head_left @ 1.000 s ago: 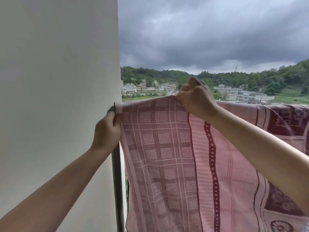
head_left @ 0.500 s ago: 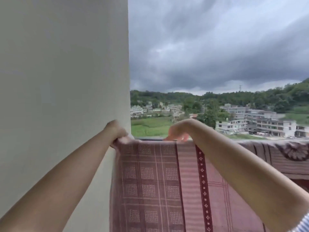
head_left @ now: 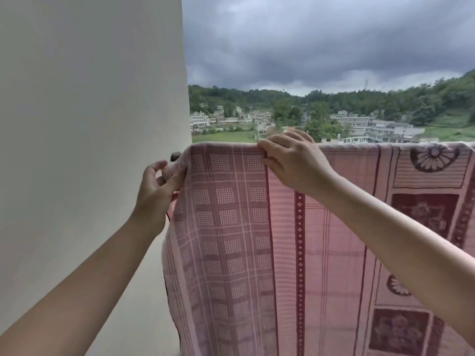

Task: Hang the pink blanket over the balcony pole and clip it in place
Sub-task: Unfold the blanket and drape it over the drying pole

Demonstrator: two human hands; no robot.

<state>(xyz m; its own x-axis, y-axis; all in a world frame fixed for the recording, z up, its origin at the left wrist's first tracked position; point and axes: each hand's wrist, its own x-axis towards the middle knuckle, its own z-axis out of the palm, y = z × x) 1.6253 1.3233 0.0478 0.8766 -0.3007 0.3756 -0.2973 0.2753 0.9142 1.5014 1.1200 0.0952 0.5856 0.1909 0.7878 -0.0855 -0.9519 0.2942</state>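
Both hands on the pink blanket (head_left: 257,240) at the pole.

Left hand (head_left: 156,191) pinching the blanket's corner edge beside the pole (head_left: 176,156) end; right hand (head_left: 293,163) curled over the top fold — cloth draped over the pole, hanging down, next to the pale wall (head_left: 90,124).

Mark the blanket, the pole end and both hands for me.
blanket (head_left: 231,227), head view, checked panel of the hanging cloth.
pole end (head_left: 175,156), head view, dark tip by the wall.
left hand (head_left: 156,191), head view, back of hand.
right hand (head_left: 293,160), head view, back of hand.
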